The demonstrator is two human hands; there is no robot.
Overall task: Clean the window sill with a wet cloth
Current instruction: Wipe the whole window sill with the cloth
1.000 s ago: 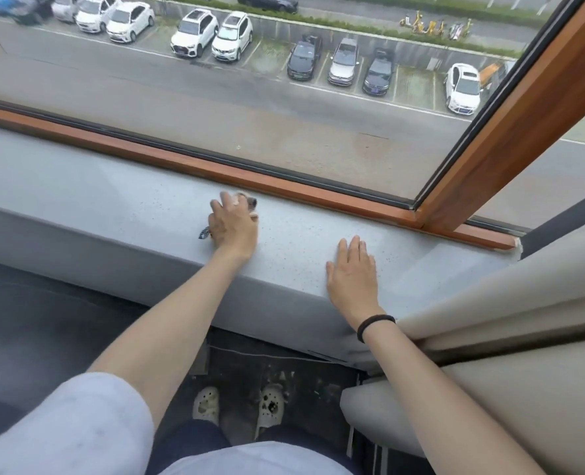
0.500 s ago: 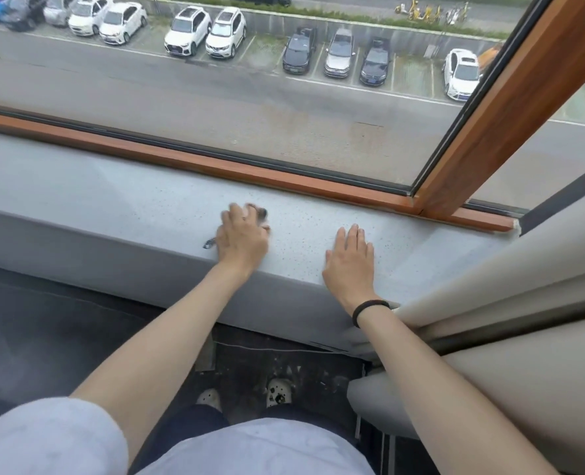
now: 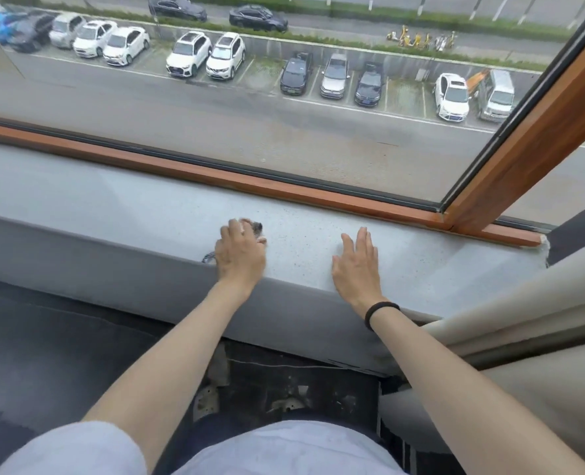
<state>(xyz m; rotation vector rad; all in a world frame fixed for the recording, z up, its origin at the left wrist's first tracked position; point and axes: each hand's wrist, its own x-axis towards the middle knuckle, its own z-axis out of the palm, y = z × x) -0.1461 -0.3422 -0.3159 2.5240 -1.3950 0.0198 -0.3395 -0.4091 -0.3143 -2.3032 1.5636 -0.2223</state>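
While my left hand [image 3: 240,256] presses the cloth [image 3: 256,229] flat to the sill [image 3: 119,214], its fingers curl down over the wad so that only a dark checked corner shows past my fingertips and a scrap pokes out by my thumb near the front edge. Keeping my palm on top that way lets me bear down and drag the wet cloth along, I think. My right hand [image 3: 358,265] lies open and empty just beside it, palm down, fingers together toward the frame [image 3: 284,190] — a prop for my weight as I lean in over the ledge. A curtain [image 3: 524,313] bunches at the right end, crowding that part of the sill.
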